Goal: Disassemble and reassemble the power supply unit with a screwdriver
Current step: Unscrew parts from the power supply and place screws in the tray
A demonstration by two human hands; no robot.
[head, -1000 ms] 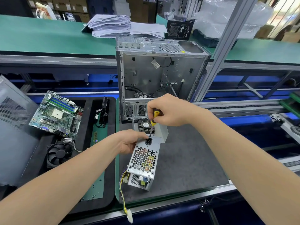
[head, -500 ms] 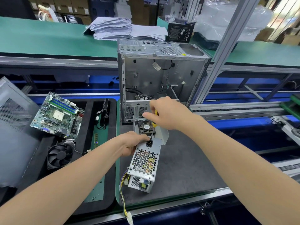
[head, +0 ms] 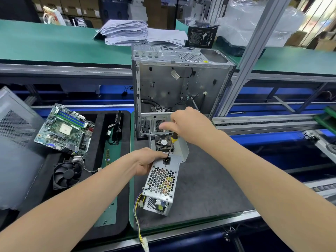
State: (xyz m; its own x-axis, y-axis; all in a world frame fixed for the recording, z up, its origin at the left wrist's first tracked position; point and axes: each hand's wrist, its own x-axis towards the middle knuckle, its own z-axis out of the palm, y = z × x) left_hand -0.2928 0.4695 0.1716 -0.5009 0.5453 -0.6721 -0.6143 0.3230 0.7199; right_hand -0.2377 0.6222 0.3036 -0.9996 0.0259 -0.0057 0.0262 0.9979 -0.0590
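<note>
A silver power supply unit (head: pixel 162 180) with a honeycomb grille lies on the dark mat (head: pixel 203 188), its yellow cables (head: pixel 139 231) trailing over the front edge. My left hand (head: pixel 148 161) grips its far left corner beside the black power socket. My right hand (head: pixel 190 127) holds a screwdriver (head: pixel 172 143) with a yellow and black handle, its tip down at the unit's top edge near the socket. A small black fan (head: pixel 163 142) and a bent metal cover (head: pixel 182 149) sit just behind the unit.
An empty computer case (head: pixel 181 84) stands upright behind the mat. To the left lie a motherboard (head: pixel 64 130), a black cooler fan (head: pixel 66 174), a dark drive (head: pixel 117 124) and a grey side panel (head: pixel 14 142). Stacked papers (head: pixel 131 32) rest on the green bench.
My right hand has turned on the screwdriver, its fingers now spread toward the left. The view has shifted slightly; the unit stays in place.
</note>
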